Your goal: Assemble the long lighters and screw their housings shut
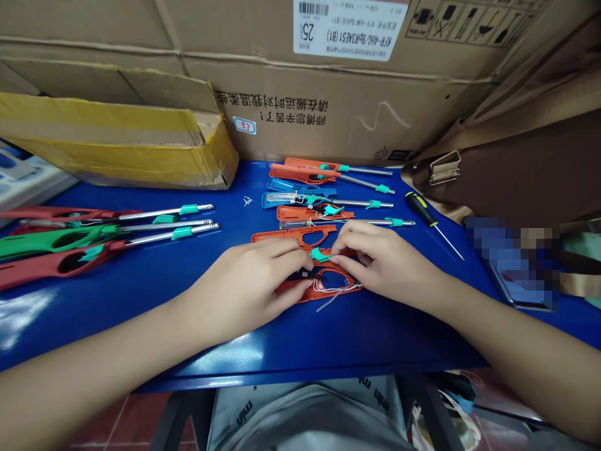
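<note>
Both hands sit together at the middle of the blue table (141,294), fingertips nearly meeting over an open orange lighter shell (328,289). The left hand (248,282) comes in from seven o'clock, fingers curled down and pinching a small black part at the shell's left end; the right hand (380,263) comes in from four o'clock, its thumb and forefinger closed on a teal trigger piece (320,255) at the shell's upper edge. The shell lies flat, its long axis running roughly nine to three o'clock with a slight tilt, and thin white wires (335,293) spill out of its lower right side toward five o'clock; which end is the nozzle end I cannot tell, the hands cover it. Just beyond the fingers, at twelve o'clock, a second orange half shell (291,236) lies parallel. Farther up sits a row of assembled lighters (323,188), orange and blue, metal tubes all pointing to three o'clock. Off at nine o'clock, a second batch of lighters (94,235) in red and green points the same way. A black and yellow screwdriver (429,219) lies at two o'clock, tip toward four o'clock. Cardboard boxes (328,106) wall off the back edge.
</note>
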{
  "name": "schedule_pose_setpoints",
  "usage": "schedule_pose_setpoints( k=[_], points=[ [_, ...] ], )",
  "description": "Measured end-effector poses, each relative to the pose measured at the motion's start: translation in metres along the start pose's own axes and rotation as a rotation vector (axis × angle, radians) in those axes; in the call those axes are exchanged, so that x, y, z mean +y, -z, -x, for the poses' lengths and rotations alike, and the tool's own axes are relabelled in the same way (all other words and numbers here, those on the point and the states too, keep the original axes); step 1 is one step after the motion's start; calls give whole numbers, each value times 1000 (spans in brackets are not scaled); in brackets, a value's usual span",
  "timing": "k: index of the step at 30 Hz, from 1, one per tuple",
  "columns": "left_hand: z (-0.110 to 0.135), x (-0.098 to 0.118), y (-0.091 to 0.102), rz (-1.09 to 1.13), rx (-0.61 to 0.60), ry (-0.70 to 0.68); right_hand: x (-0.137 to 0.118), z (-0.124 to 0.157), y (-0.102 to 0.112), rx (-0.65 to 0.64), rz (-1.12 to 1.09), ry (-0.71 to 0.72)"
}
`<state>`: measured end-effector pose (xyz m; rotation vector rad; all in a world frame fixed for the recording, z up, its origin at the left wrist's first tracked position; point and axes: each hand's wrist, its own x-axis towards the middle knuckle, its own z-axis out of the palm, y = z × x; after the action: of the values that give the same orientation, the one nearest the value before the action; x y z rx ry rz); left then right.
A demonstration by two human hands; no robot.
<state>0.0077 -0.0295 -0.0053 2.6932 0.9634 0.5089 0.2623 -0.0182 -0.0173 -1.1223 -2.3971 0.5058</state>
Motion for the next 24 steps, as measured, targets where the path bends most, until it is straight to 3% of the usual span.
schedule_pose_setpoints(
  k=[4, 9, 14, 19, 24],
  points=[
    [-3, 3, 3, 120, 92, 101, -10, 0, 5, 97, -235, -28],
    [-4, 4, 4, 303, 182, 95, -25, 1, 8, 160, -496, -163],
    [-4, 4, 2, 315, 226, 116, -29, -1, 8, 257, -682, -276],
    [-5, 2, -1, 332, 315, 159, -28, -1, 12, 122, -1022, -411],
    [-5, 3, 2, 356, 389, 13, -27, 0, 16, -123, -1298, -490]
  ],
)
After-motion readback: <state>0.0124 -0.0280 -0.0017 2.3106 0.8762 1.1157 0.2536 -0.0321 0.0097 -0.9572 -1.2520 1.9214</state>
